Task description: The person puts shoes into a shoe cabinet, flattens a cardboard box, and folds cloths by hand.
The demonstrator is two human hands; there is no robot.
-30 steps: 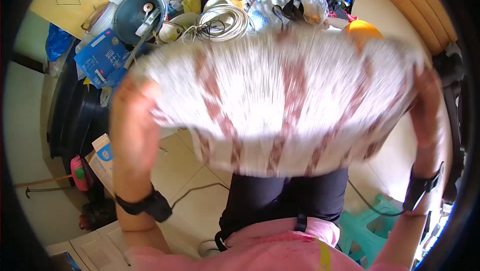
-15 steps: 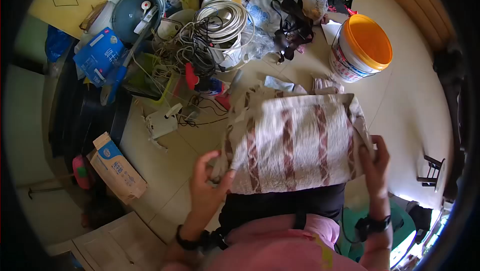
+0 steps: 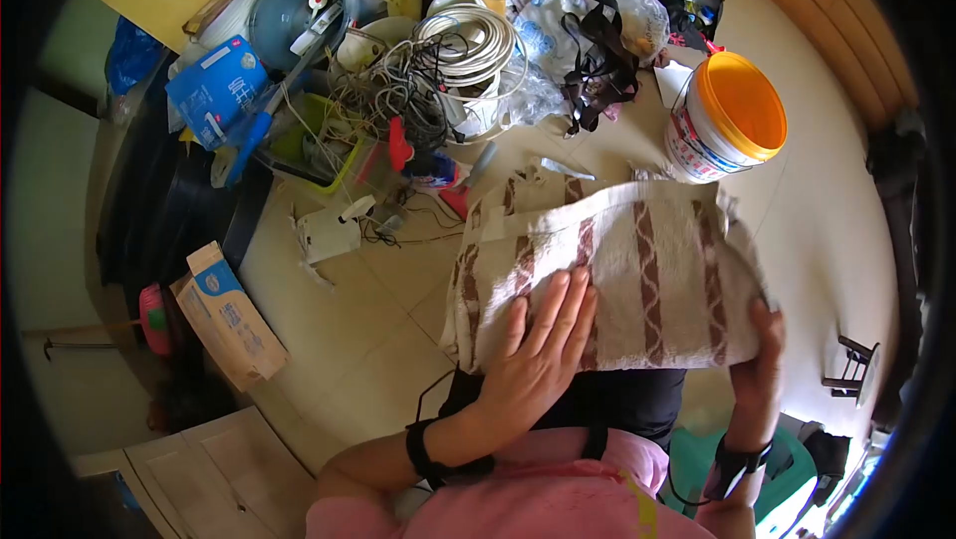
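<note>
A cream towel [image 3: 617,290] with brown patterned stripes lies folded in layers over or just in front of my lap. My left hand [image 3: 538,360] rests on its lower left part, fingers stretched out and pressed flat on the cloth. At the lower right edge of the towel, my right hand [image 3: 760,365] holds the border, its fingers curled at the edge and partly hidden. A dark band is on each wrist.
An orange-rimmed bucket [image 3: 742,111] stands at the upper right. Coiled cable [image 3: 468,51], a blue-grey basin [image 3: 299,16], bags and a spray bottle [image 3: 428,165] crowd the floor ahead. A cardboard box [image 3: 231,320] lies left, a small dark stool [image 3: 851,370] right.
The raised, blurred towel has come down and lies folded lower. My left hand has let go of its left edge and moved right onto the cloth, while my right hand stays at the right edge.
</note>
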